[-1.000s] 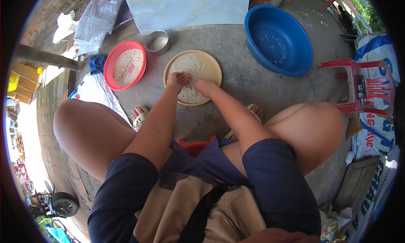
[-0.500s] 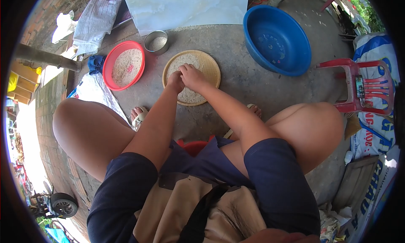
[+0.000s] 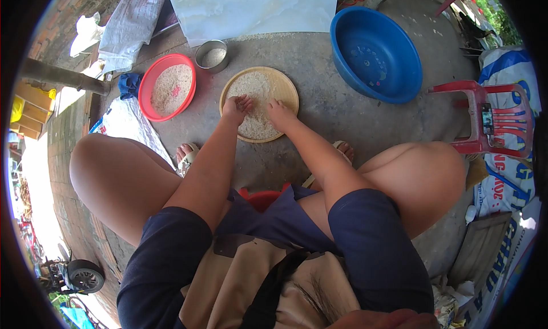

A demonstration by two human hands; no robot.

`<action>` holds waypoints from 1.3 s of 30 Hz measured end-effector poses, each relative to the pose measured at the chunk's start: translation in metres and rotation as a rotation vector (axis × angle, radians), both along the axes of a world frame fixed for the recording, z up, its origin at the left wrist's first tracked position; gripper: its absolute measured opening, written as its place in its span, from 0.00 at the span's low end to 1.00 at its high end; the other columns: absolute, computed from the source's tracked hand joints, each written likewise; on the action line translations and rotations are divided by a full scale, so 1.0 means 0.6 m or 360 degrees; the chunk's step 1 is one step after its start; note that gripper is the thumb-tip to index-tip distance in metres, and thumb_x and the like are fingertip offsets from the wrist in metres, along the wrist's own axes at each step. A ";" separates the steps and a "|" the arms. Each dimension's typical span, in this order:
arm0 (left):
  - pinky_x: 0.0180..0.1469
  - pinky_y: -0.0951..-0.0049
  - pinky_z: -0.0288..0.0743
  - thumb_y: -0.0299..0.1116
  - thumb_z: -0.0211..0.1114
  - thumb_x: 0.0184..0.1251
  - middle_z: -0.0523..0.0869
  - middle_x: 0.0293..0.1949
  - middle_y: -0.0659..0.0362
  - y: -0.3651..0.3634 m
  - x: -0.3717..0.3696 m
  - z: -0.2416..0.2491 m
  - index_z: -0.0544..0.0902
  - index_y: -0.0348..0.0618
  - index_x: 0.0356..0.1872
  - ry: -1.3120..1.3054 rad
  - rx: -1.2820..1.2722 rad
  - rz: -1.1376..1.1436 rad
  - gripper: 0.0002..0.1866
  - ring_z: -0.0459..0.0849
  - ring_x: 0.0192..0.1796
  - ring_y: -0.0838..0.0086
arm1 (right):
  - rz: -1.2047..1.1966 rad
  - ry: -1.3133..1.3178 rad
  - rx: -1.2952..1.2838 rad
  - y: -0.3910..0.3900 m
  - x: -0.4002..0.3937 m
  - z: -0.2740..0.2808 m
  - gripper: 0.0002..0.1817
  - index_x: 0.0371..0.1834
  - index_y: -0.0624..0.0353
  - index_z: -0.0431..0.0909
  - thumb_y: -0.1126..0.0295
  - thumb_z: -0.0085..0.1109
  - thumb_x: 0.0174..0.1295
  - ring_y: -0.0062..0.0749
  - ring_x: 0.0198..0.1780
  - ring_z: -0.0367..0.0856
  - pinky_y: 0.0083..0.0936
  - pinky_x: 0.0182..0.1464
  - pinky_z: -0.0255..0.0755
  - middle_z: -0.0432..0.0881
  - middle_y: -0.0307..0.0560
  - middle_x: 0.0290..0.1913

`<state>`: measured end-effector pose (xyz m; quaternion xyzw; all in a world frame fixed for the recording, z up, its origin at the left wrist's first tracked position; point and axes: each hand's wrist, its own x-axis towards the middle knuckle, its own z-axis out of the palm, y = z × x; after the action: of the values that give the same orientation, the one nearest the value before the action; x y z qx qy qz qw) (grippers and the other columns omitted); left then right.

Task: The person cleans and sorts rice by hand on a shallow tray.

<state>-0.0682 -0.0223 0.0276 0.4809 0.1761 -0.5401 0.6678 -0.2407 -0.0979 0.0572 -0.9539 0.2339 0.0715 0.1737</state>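
A round woven tray (image 3: 293, 95) lies on the floor between my feet, with pale rice-like grain (image 3: 255, 88) spread over it. My left hand (image 3: 237, 107) is over the tray's left part, palm turned up and fingers apart, with no clear load in it. On the right side of the tray, my right hand (image 3: 279, 113) reaches down to the grain with its fingers spread. The two hands are apart, and a strip of grain shows between them.
A red basin (image 3: 144, 100) of grain and a metal bowl (image 3: 220, 65) stand left of the tray. A big blue basin (image 3: 371, 55) is at the upper right, near a red plastic chair (image 3: 476, 115). A pale marbled panel (image 3: 251, 12) lies ahead.
My hands were together over the tray and have separated. The left now lies palm up, while the right has moved right and down to the grain.
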 end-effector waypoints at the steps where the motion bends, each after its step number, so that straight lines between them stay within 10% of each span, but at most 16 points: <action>1: 0.45 0.69 0.79 0.32 0.41 0.69 0.80 0.38 0.52 0.000 -0.001 0.001 0.73 0.34 0.42 -0.0008 0.0006 -0.0002 0.14 0.81 0.41 0.64 | 0.0000 0.0000 0.0001 0.003 0.001 -0.014 0.16 0.49 0.64 0.67 0.74 0.51 0.57 0.47 0.58 0.69 0.36 0.54 0.71 0.67 0.53 0.53; 10: 0.48 0.67 0.77 0.33 0.42 0.67 0.80 0.40 0.52 -0.007 -0.010 -0.008 0.74 0.34 0.42 -0.0051 0.0076 -0.0157 0.14 0.80 0.43 0.64 | 0.0158 0.0196 0.0233 0.012 0.021 -0.001 0.08 0.37 0.64 0.72 0.77 0.51 0.53 0.50 0.45 0.77 0.39 0.47 0.73 0.77 0.57 0.42; 19: 0.48 0.65 0.73 0.35 0.43 0.68 0.81 0.40 0.54 -0.018 0.004 -0.051 0.75 0.37 0.41 0.0195 -0.0493 -0.0318 0.15 0.80 0.41 0.65 | -0.0056 -0.0729 0.0356 0.017 0.100 0.053 0.07 0.35 0.63 0.74 0.74 0.50 0.55 0.49 0.45 0.75 0.38 0.47 0.71 0.78 0.53 0.43; 25: 0.47 0.69 0.76 0.34 0.42 0.69 0.80 0.37 0.54 -0.010 -0.003 -0.016 0.74 0.36 0.41 0.0090 -0.0009 -0.0018 0.14 0.80 0.41 0.66 | -0.0306 -0.0235 0.0010 0.000 0.047 0.019 0.24 0.58 0.56 0.67 0.66 0.53 0.57 0.52 0.62 0.64 0.42 0.59 0.64 0.64 0.53 0.63; 27: 0.44 0.70 0.78 0.33 0.42 0.69 0.80 0.37 0.54 -0.009 0.003 -0.018 0.73 0.36 0.42 0.0116 0.0025 0.0016 0.13 0.80 0.40 0.66 | -0.0344 0.0251 -0.0067 -0.008 0.024 0.021 0.40 0.71 0.54 0.48 0.54 0.56 0.58 0.58 0.70 0.47 0.46 0.67 0.50 0.44 0.54 0.72; 34: 0.45 0.69 0.80 0.28 0.45 0.68 0.80 0.38 0.51 -0.088 0.070 0.029 0.73 0.32 0.43 0.0111 0.0040 0.0377 0.11 0.81 0.41 0.64 | -0.0260 0.0455 -0.0129 -0.002 0.028 -0.005 0.48 0.73 0.54 0.38 0.38 0.44 0.58 0.64 0.72 0.29 0.51 0.70 0.33 0.31 0.56 0.74; 39: 0.49 0.71 0.80 0.19 0.46 0.68 0.80 0.42 0.44 -0.173 0.151 0.256 0.71 0.21 0.50 -0.1013 -0.0387 0.0702 0.13 0.83 0.44 0.61 | -0.0318 0.0342 -0.0206 0.011 0.035 -0.019 0.48 0.73 0.59 0.37 0.37 0.40 0.59 0.71 0.70 0.27 0.62 0.67 0.28 0.30 0.64 0.73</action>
<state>0.0223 -0.1259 0.1813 0.4924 -0.0057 -0.2249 0.8408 -0.2194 -0.0912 0.0458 -0.9220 0.3491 0.1402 0.0921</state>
